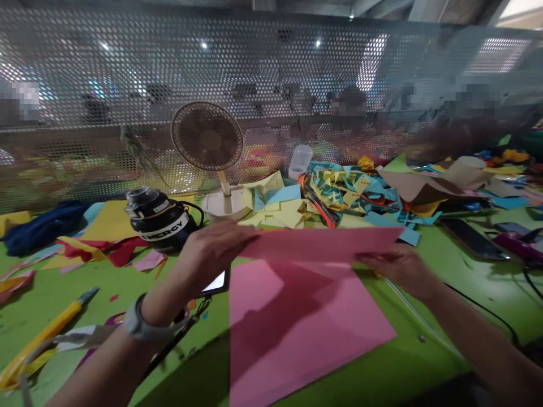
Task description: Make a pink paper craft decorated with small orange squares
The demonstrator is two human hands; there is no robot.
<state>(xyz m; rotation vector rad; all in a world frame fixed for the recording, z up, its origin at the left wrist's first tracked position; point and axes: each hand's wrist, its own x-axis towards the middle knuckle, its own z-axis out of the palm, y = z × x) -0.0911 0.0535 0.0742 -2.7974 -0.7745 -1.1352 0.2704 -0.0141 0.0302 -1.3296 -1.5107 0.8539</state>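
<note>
A strip of pink paper (314, 244) is held up between my two hands, above the table. My left hand (218, 243) grips its left end, fingers over the top edge. At the lower right end, my right hand (396, 265) pinches it between thumb and fingers. Below lies a larger pink sheet (305, 333), flat on the green table, with a shadow across it. Whether strip and sheet are joined cannot be made out. Partly under my left wrist is a phone (215, 284) with a lit screen.
A small fan (207, 138) and a black bottle (159, 220) stand behind my left hand. Yellow and blue paper scraps (348, 189) are heaped beyond the strip. A dark phone (473, 240) lies right, a yellow cutter (51, 333) left. A perforated metal screen (271, 73) closes the back.
</note>
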